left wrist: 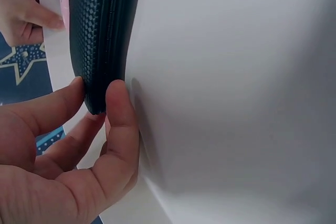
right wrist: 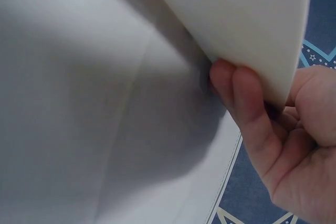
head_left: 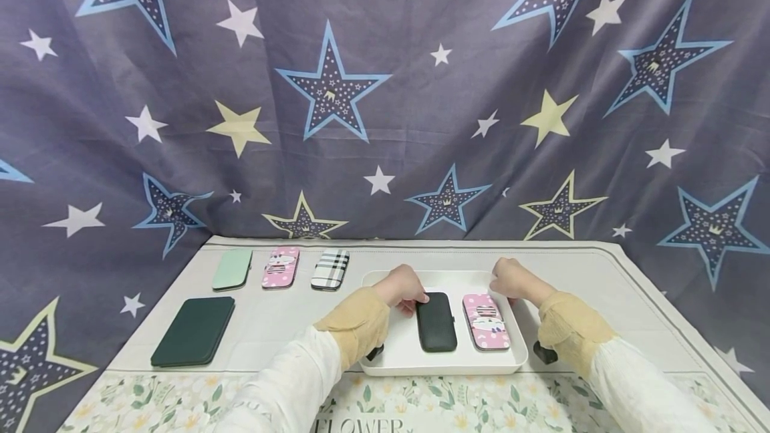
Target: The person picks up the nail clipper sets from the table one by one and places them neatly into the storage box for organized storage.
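Observation:
My left hand pinches one end of a black case between thumb and fingers. In the left wrist view the case shows a woven-look textured cover and a seam along its side, and the thumb and fingertips press its two faces. It is over the white tray, left of a pink case with a cartoon face and dots that lies in the tray. My right hand grips the tray's far right corner. In the right wrist view, its fingers lie against the tray's outer wall.
Left of the tray, a mint case, a pink dotted case and a plaid case lie in a row. A larger dark green flat case lies nearer. A star-patterned curtain hangs behind the table.

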Action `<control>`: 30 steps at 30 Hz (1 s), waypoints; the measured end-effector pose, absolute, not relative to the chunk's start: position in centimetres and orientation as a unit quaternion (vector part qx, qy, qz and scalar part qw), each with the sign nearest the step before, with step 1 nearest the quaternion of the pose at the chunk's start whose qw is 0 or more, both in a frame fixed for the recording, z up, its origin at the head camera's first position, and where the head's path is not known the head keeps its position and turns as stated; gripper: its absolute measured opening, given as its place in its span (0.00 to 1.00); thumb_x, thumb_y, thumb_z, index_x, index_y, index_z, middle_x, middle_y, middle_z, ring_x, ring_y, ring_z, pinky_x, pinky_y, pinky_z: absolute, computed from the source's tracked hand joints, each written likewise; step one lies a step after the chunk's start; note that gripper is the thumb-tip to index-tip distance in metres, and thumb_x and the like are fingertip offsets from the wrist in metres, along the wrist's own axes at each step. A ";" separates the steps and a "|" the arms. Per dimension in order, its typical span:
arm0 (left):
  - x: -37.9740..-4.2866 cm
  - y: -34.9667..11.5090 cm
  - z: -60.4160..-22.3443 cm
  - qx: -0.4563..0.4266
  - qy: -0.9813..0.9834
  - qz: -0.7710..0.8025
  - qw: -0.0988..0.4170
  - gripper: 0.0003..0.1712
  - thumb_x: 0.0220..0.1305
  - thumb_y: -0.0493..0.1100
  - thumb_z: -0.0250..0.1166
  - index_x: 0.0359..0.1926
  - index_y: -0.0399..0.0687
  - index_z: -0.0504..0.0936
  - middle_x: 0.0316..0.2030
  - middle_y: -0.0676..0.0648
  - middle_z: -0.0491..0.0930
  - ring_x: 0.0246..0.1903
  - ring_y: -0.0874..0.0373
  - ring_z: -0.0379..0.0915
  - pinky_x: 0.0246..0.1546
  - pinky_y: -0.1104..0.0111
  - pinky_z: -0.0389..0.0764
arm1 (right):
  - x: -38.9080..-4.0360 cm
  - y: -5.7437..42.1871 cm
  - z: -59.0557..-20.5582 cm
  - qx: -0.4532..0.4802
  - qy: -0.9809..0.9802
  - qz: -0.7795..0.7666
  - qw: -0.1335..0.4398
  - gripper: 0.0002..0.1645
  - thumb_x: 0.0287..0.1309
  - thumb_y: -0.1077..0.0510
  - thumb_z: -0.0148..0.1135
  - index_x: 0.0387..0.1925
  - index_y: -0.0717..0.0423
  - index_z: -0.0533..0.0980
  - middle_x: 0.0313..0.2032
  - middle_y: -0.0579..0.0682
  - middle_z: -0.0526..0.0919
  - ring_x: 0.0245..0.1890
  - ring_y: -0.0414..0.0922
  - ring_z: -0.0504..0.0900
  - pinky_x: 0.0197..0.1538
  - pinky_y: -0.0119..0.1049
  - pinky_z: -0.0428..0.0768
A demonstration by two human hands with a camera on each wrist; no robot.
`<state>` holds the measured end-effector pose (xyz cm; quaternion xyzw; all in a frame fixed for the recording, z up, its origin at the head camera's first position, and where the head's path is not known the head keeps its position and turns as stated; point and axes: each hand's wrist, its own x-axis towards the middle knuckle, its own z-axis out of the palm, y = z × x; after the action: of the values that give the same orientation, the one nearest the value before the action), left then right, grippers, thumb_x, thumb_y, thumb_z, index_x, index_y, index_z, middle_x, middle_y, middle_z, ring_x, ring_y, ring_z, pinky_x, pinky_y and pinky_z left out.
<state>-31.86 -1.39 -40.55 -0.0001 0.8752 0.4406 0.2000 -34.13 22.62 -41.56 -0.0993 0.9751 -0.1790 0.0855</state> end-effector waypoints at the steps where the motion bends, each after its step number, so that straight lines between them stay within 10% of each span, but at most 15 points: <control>1: -31.9 -1.4 -40.6 0.001 0.875 0.441 0.199 0.03 0.53 0.28 0.67 0.29 0.30 0.81 0.18 0.41 0.76 0.15 0.54 0.72 0.30 0.59 0.85 | -34.1 22.6 -41.6 -0.099 0.975 -0.179 0.086 0.09 0.51 0.67 0.53 0.19 0.63 0.75 0.13 0.51 0.76 0.11 0.41 0.76 0.17 0.30 0.76; 30: -32.2 -1.1 -40.2 0.042 0.927 0.327 0.177 0.15 0.52 0.40 0.71 0.27 0.35 0.74 0.19 0.44 0.72 0.24 0.47 0.82 0.23 0.63 0.84 | -34.1 22.6 -41.7 -0.095 0.975 -0.183 0.082 0.08 0.51 0.67 0.53 0.20 0.64 0.75 0.13 0.52 0.77 0.11 0.41 0.77 0.18 0.32 0.78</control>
<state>-32.22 -1.11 -40.15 0.0422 0.9274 0.3268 0.1769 -34.14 22.57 -41.65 -0.0948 0.9750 -0.1834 0.0823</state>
